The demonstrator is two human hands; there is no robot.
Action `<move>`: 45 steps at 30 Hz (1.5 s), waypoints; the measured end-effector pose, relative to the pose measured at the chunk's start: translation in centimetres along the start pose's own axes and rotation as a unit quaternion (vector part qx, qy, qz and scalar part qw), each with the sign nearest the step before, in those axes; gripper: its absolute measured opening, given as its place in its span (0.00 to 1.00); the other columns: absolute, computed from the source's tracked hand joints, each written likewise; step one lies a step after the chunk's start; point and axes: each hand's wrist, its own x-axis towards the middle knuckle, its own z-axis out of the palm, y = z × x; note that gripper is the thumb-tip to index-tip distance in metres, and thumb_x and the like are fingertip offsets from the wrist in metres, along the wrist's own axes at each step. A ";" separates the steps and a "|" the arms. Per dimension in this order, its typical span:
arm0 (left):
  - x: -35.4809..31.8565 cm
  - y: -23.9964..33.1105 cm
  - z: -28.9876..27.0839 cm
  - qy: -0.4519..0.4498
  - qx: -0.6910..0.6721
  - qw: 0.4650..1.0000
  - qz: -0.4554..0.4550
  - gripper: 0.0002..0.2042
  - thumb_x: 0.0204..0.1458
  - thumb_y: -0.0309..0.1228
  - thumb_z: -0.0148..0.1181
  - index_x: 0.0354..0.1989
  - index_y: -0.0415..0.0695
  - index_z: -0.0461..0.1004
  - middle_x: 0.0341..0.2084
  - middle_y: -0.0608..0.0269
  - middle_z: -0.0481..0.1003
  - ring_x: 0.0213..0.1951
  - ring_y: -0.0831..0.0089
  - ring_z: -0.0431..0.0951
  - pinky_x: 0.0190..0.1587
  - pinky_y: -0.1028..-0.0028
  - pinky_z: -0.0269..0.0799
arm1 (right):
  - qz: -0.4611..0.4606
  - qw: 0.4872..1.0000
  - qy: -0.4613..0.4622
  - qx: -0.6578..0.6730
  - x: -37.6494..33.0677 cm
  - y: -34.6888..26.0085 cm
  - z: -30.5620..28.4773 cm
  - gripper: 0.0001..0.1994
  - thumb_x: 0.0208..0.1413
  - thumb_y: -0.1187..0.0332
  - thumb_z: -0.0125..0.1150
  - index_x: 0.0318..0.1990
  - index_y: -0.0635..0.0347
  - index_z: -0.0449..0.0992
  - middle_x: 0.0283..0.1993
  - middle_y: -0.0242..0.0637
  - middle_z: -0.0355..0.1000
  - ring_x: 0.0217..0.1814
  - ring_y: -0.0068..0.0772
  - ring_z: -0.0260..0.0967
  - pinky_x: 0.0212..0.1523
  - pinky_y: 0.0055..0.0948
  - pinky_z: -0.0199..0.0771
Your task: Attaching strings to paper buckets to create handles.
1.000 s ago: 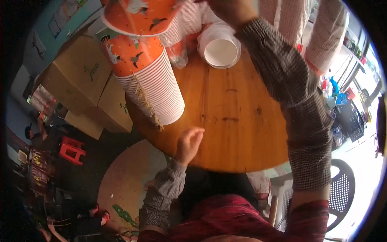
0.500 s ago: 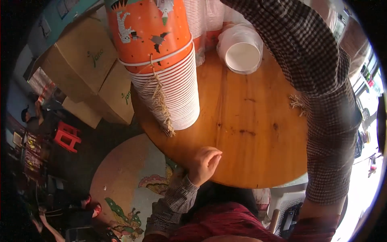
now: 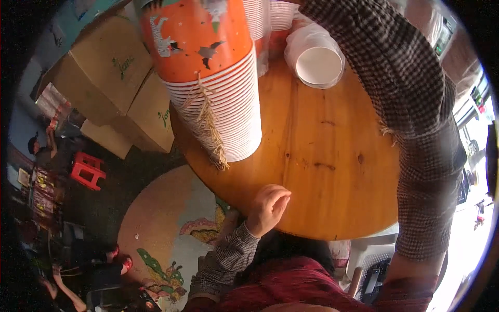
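A round wooden table (image 3: 332, 156) fills the middle of the view, its grain bending with the lens. On its left part stands a tall stack of white paper cups with an orange printed cup on top (image 3: 218, 88); a strip of frayed straw-coloured fibre (image 3: 210, 127) hangs down the stack's side. The stack's top runs out of the picture.

The left hand (image 3: 267, 208) rests on the near edge of the table, fingers loosely curled, grasping nothing, well apart from the stack. The right arm in a checked sleeve (image 3: 416, 119) reaches up across the table's right side and leaves the picture at the top; the right hand itself is out of view, so its grip cannot be told.

At the far edge lies a sleeve of white cups in clear plastic wrap (image 3: 314, 57), mouth toward the camera. Left of the table sit brown cardboard boxes (image 3: 114, 88), and below them a small red plastic stool (image 3: 86, 169) on a dark floor beside a patterned round rug (image 3: 166, 234).
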 end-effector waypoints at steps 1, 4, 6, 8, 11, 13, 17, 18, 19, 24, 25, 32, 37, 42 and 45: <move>0.2 0.0 0.1 -0.001 0.001 1.000 -0.002 0.05 0.48 0.23 0.59 0.33 0.38 0.73 0.32 0.57 0.75 0.37 0.59 0.75 0.41 0.66 0.71 | 0.109 0.992 -0.032 0.053 0.3 -0.4 -0.4 0.11 0.57 0.70 0.55 0.43 0.67 0.74 0.39 0.44 0.75 0.34 0.31 0.74 0.38 0.29 0.76; 0.6 -0.4 -0.3 -0.018 -0.037 0.998 -0.036 0.05 0.49 0.25 0.60 0.33 0.39 0.75 0.33 0.57 0.76 0.38 0.65 0.76 0.43 0.68 0.72 | -0.050 0.970 0.046 0.235 -2.0 6.0 0.1 0.13 0.58 0.71 0.52 0.49 0.67 0.68 0.46 0.47 0.72 0.36 0.31 0.73 0.38 0.27 0.77; 1.2 -0.8 -1.1 -0.068 -0.080 0.988 -0.114 0.06 0.51 0.26 0.59 0.36 0.40 0.76 0.36 0.58 0.76 0.38 0.70 0.77 0.42 0.73 0.73 | -0.020 0.976 0.067 0.204 -3.8 11.0 -0.5 0.17 0.58 0.67 0.55 0.53 0.63 0.68 0.53 0.49 0.69 0.39 0.34 0.74 0.38 0.29 0.78; 3.8 -0.3 -0.5 -0.109 -0.235 0.940 -0.224 0.08 0.55 0.29 0.56 0.39 0.39 0.74 0.37 0.61 0.76 0.40 0.75 0.76 0.44 0.77 0.72 | 0.080 0.973 0.088 0.196 -7.9 20.5 2.3 0.10 0.58 0.68 0.53 0.43 0.63 0.71 0.41 0.40 0.70 0.32 0.28 0.71 0.31 0.26 0.75; 8.3 -2.7 0.1 -0.119 -0.166 0.964 -0.169 0.11 0.56 0.31 0.56 0.42 0.38 0.73 0.35 0.63 0.77 0.39 0.78 0.75 0.41 0.80 0.71 | 0.271 0.931 0.081 0.229 -14.2 26.9 8.6 0.07 0.57 0.70 0.53 0.37 0.63 0.74 0.28 0.31 0.70 0.24 0.19 0.66 0.21 0.21 0.69; 12.0 -4.1 2.3 -0.099 -0.148 0.967 -0.182 0.11 0.56 0.32 0.56 0.42 0.38 0.74 0.33 0.64 0.76 0.37 0.79 0.75 0.39 0.81 0.70 | 0.275 0.946 0.153 0.074 -18.6 30.7 12.6 0.08 0.48 0.68 0.60 0.33 0.62 0.75 0.27 0.41 0.74 0.31 0.42 0.73 0.31 0.34 0.74; 16.8 -8.3 6.2 -0.053 -0.150 0.975 -0.155 0.11 0.56 0.31 0.55 0.41 0.37 0.74 0.32 0.64 0.76 0.36 0.79 0.74 0.37 0.81 0.70 | 0.317 0.930 0.179 -0.042 -20.9 34.3 16.9 0.17 0.45 0.68 0.63 0.44 0.57 0.71 0.45 0.46 0.69 0.49 0.49 0.66 0.47 0.40 0.69; 17.4 -8.9 6.4 -0.082 -0.134 0.972 -0.175 0.11 0.56 0.31 0.56 0.42 0.36 0.73 0.33 0.63 0.76 0.36 0.77 0.75 0.38 0.80 0.71 | 0.291 0.934 0.196 -0.072 -20.6 34.6 17.4 0.17 0.45 0.66 0.63 0.44 0.57 0.71 0.44 0.44 0.68 0.50 0.48 0.65 0.48 0.40 0.68; 17.8 -9.6 6.5 -0.083 -0.133 0.971 -0.180 0.11 0.56 0.31 0.56 0.42 0.36 0.73 0.33 0.63 0.76 0.36 0.77 0.75 0.38 0.80 0.71 | 0.265 0.935 0.213 -0.100 -20.1 35.0 17.9 0.17 0.45 0.65 0.64 0.44 0.57 0.71 0.43 0.43 0.68 0.50 0.46 0.64 0.49 0.39 0.66; 18.7 -9.9 6.1 -0.102 -0.123 0.969 -0.189 0.10 0.56 0.29 0.55 0.42 0.35 0.73 0.34 0.62 0.76 0.37 0.79 0.75 0.40 0.81 0.72 | 0.108 0.957 0.182 -0.198 -16.3 36.8 18.3 0.09 0.48 0.67 0.60 0.35 0.56 0.68 0.35 0.36 0.67 0.43 0.41 0.66 0.43 0.39 0.67; 18.7 -10.1 6.0 -0.100 -0.119 0.968 -0.195 0.10 0.56 0.29 0.55 0.42 0.35 0.73 0.34 0.62 0.76 0.37 0.79 0.75 0.40 0.81 0.72 | 0.109 0.959 0.181 -0.191 -15.8 36.8 18.6 0.09 0.48 0.67 0.60 0.35 0.56 0.68 0.35 0.36 0.67 0.43 0.41 0.66 0.43 0.39 0.67; 19.1 -10.0 5.7 -0.116 -0.129 0.965 -0.198 0.12 0.58 0.31 0.53 0.43 0.36 0.72 0.35 0.62 0.76 0.38 0.78 0.75 0.41 0.81 0.71 | 0.067 0.959 0.084 -0.262 -13.9 37.7 18.2 0.09 0.49 0.71 0.51 0.38 0.59 0.70 0.36 0.40 0.69 0.43 0.41 0.70 0.38 0.38 0.75; 18.9 -10.0 5.9 -0.145 -0.092 0.962 -0.213 0.12 0.59 0.34 0.52 0.45 0.38 0.72 0.39 0.62 0.76 0.42 0.77 0.75 0.45 0.80 0.72 | 0.030 0.955 0.022 -0.294 -13.5 37.4 17.3 0.07 0.52 0.70 0.50 0.37 0.60 0.70 0.35 0.43 0.72 0.39 0.44 0.73 0.36 0.39 0.76; 18.1 -11.8 6.2 -0.110 -0.127 0.977 -0.134 0.09 0.57 0.31 0.55 0.41 0.38 0.73 0.30 0.66 0.76 0.33 0.81 0.74 0.35 0.82 0.71 | 0.046 0.963 -0.029 -0.264 -13.7 35.3 15.1 0.08 0.53 0.70 0.49 0.40 0.59 0.67 0.35 0.45 0.73 0.35 0.49 0.73 0.33 0.45 0.73; 17.7 -13.0 5.8 -0.109 -0.112 0.978 -0.139 0.15 0.58 0.37 0.53 0.48 0.39 0.69 0.36 0.64 0.73 0.38 0.79 0.74 0.43 0.81 0.71 | 0.055 0.966 -0.052 -0.246 -14.1 33.1 12.5 0.09 0.54 0.68 0.49 0.42 0.58 0.65 0.31 0.45 0.73 0.32 0.50 0.73 0.31 0.47 0.71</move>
